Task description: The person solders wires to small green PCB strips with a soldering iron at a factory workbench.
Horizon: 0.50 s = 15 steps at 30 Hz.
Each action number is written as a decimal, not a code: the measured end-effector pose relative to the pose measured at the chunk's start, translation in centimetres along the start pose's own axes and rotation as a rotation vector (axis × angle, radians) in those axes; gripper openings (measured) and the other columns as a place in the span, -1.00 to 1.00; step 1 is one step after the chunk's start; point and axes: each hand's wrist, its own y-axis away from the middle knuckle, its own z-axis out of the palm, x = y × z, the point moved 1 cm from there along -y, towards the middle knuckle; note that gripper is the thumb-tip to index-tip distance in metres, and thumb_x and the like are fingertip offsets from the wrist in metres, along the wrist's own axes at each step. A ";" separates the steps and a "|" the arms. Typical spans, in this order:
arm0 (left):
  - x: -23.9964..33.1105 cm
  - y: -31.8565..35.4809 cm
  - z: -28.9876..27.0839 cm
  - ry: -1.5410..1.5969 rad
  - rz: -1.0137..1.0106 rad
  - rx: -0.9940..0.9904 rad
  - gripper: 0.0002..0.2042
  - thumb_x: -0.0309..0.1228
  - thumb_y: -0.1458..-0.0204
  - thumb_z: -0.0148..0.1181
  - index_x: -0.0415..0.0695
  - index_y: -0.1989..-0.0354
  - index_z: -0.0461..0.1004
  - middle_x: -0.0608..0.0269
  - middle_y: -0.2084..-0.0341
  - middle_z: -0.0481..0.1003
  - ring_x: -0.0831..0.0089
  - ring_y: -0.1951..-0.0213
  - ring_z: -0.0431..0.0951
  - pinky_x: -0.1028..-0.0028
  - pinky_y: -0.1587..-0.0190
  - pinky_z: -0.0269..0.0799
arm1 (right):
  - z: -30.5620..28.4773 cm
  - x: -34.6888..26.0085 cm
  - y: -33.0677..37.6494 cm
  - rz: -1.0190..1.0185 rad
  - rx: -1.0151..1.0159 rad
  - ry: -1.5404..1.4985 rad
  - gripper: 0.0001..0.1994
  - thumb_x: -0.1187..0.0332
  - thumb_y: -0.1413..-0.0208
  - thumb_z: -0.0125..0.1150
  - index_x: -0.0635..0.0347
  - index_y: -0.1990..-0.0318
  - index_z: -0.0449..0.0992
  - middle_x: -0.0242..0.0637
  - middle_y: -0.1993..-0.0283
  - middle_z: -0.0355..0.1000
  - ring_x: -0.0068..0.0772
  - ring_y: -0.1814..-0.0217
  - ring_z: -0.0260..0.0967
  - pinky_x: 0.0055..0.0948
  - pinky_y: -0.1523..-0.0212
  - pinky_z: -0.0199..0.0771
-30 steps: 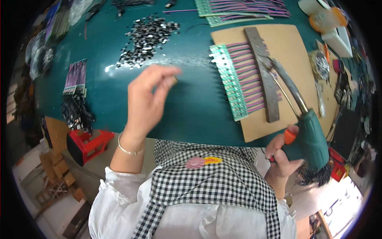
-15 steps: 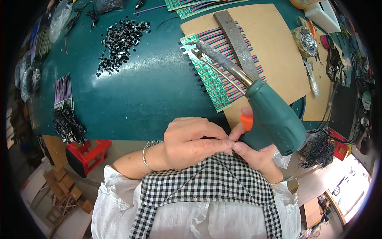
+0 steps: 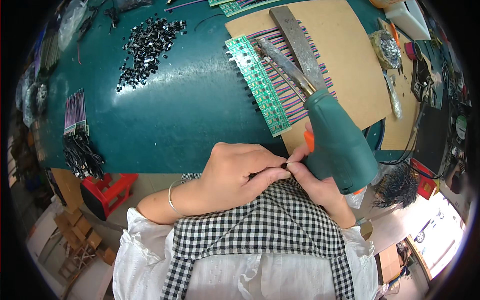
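Left hand (image 3: 237, 170) and right hand (image 3: 318, 189) pinch a black piece (image 3: 284, 165), with red stool (image 3: 94, 199) near green table (image 3: 190, 120).

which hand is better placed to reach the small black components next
Probably the left hand: it's nearer the pile of small black components, while the right hand grips the green soldering gun.

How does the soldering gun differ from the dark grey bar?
The soldering gun has a bulky green body; the bar is plain grey. The soldering gun is held in the right hand; the bar lies across the coloured wires. Both are elongated.
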 end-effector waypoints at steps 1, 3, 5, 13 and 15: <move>0.1 0.1 -0.2 -0.001 -0.004 0.003 -0.86 -0.46 0.16 0.35 -0.24 0.49 0.53 0.17 0.58 0.53 0.37 0.60 0.52 0.52 0.59 0.39 | 0.0 0.1 0.1 0.001 -0.004 -0.002 -0.38 0.69 0.09 0.18 0.30 -0.19 0.13 -0.30 0.35 0.39 -0.50 0.36 0.36 -0.51 0.28 0.41; 0.4 -0.1 -0.5 0.014 -0.031 -0.076 -0.94 -0.53 0.10 0.26 -0.25 0.49 0.53 0.15 0.58 0.52 0.32 0.61 0.52 0.49 0.60 0.39 | 0.0 0.1 0.4 -0.023 0.029 0.199 -0.54 0.67 0.09 0.19 0.28 -0.04 0.32 -0.33 0.39 0.39 -0.51 0.36 0.36 -0.52 0.28 0.40; 0.4 -0.4 -0.9 0.004 -0.044 -0.129 -0.95 -0.53 0.12 0.24 -0.25 0.47 0.53 0.14 0.57 0.53 0.28 0.58 0.53 0.44 0.56 0.42 | -0.4 1.1 1.2 0.053 0.014 0.181 -0.64 0.66 0.09 0.19 0.27 0.07 0.38 -0.33 0.40 0.40 -0.52 0.36 0.37 -0.53 0.28 0.40; 0.4 -0.3 -1.0 -0.043 -0.072 -0.222 -0.93 -0.53 0.15 0.18 -0.23 0.47 0.53 0.15 0.56 0.53 0.22 0.53 0.54 0.37 0.49 0.46 | -1.0 1.8 1.2 -0.163 -0.008 0.367 -0.57 0.41 0.22 0.39 0.36 0.13 0.46 -0.22 0.37 0.51 -0.27 0.43 0.50 -0.52 0.43 0.45; -0.2 -0.3 -0.9 -0.006 -0.144 -0.109 -0.93 -0.52 0.14 0.17 -0.21 0.47 0.53 0.15 0.58 0.51 0.28 0.56 0.53 0.42 0.51 0.45 | -0.6 2.4 2.3 0.085 0.040 0.269 -0.64 0.47 0.05 0.23 0.18 0.03 0.41 -0.27 0.29 0.45 -0.47 0.32 0.39 -0.52 0.25 0.41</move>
